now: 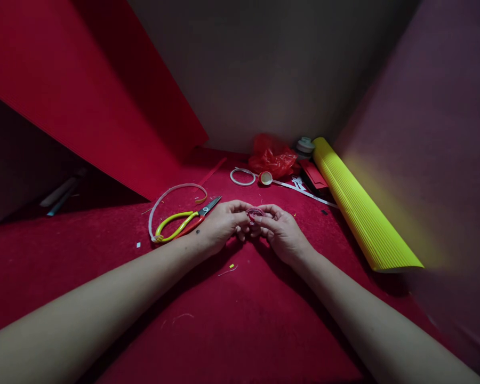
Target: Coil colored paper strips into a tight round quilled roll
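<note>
My left hand (223, 224) and my right hand (285, 232) meet over the middle of the red cloth surface. Between their fingertips is a small ring-shaped reddish-pink item (256, 212) with a pale edge; its exact kind is too small to make out. Both hands are closed on it, left fingers at one side and right thumb and fingers at the other. Just left of my left wrist lie scissors (176, 226) with yellow and red handles, blades slightly hidden by the hand. A curved white strip (154, 209) loops around behind the scissors.
Beyond the hands lie a white ring (242, 183), a small round tape roll (265, 178), white strips (304, 193) and a crumpled red plastic bag (272, 159). A yellow corrugated roll (356, 208) leans rightward; a large red sheet (116, 96) slopes over the left. Scraps dot the cloth (208, 330).
</note>
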Demonstrator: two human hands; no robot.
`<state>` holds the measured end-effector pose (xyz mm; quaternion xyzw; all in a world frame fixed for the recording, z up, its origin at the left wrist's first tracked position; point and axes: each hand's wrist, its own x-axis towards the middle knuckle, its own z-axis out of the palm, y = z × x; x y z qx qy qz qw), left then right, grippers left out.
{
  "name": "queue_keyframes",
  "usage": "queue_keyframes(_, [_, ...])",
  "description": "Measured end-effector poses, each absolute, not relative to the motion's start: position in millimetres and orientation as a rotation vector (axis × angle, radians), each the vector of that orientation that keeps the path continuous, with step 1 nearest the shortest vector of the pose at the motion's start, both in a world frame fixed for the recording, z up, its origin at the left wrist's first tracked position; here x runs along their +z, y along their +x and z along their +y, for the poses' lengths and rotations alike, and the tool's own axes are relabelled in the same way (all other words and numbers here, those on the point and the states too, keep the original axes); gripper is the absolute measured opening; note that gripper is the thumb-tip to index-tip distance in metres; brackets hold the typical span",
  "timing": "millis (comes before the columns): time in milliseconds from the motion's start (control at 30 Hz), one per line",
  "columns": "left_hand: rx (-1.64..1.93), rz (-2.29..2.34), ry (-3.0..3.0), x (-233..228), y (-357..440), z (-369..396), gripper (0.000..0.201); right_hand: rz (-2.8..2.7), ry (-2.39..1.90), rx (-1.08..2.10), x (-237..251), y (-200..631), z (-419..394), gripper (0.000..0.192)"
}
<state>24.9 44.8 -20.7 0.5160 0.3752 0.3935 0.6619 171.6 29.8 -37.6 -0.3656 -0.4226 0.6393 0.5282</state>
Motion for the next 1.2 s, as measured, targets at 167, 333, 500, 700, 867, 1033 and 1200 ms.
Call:
queue_keyframes(167, [0.834, 0.828, 1.175, -22.7, 24.7, 45.9, 0.009, -1.048, -0.898, 1.483, -40.2, 170.9, 29.1, 0.025])
queue_keyframes(333, [0.811, 0.853, 1.129, -22.0, 25.1, 45.9, 0.006, -1.074, -0.958, 1.438, -38.0, 171.0, 28.0, 0.024])
queue_keyframes(500, [0.837, 0.839, 1.044, -19.4, 25.2, 44.8, 0.004, -1.022, -0.954, 1.462, -34.5, 170.9, 27.1, 0.025])
queue_keyframes(700, [0.837, 0.859, 0.990, -18.5, 24.3, 46.8, 0.006, -0.985, -0.939, 1.497, -35.0, 174.3, 29.2, 0.028])
queue_keyframes(867, [0.820, 0.858, 0.975, -18.1, 23.4, 46.9, 0.004, -0.995, -0.946, 1.504, -35.6, 177.6, 30.9, 0.028])
queue_keyframes(1033, [0.880, 0.823, 1.033, -16.9, 24.8, 43.9, 0.017, -1.035, -0.903, 1.504, -37.5, 179.1, 31.3, 0.026])
queue_keyframes(1200, [0.915, 0.832, 1.116, -16.6, 25.9, 43.0, 0.017, -1.175, -0.949, 1.378, -31.1, 178.7, 28.5, 0.018])
